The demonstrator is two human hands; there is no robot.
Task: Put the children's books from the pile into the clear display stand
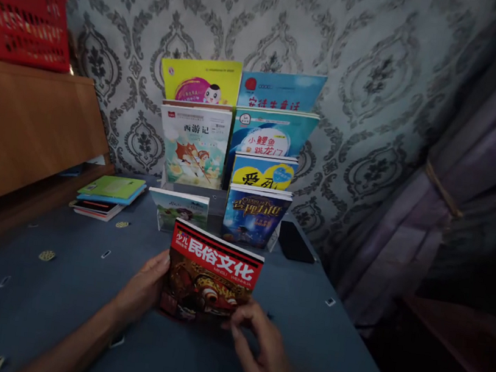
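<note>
A red and dark book (212, 276) with white Chinese characters on its cover is held up above the table, tilted a little to the right. My left hand (144, 285) is closed on its left edge, thumb in front and the other fingers hidden behind. At the lower right corner, my right hand (260, 348) pinches the book between thumb and fingers. Just behind stands a small green book (182, 209) in a clear stand. Right of that, a dark blue book (255, 218) stands in front of a yellow and blue book (263, 173).
Further back stand a light green book (195, 148), a teal book (278, 135), a yellow book (201, 78) and a blue book (282, 89). A stack of books (108, 194) lies left, by a wooden cabinet (25, 130) bearing a red basket (23, 13). A black phone-like slab (296, 242) lies right.
</note>
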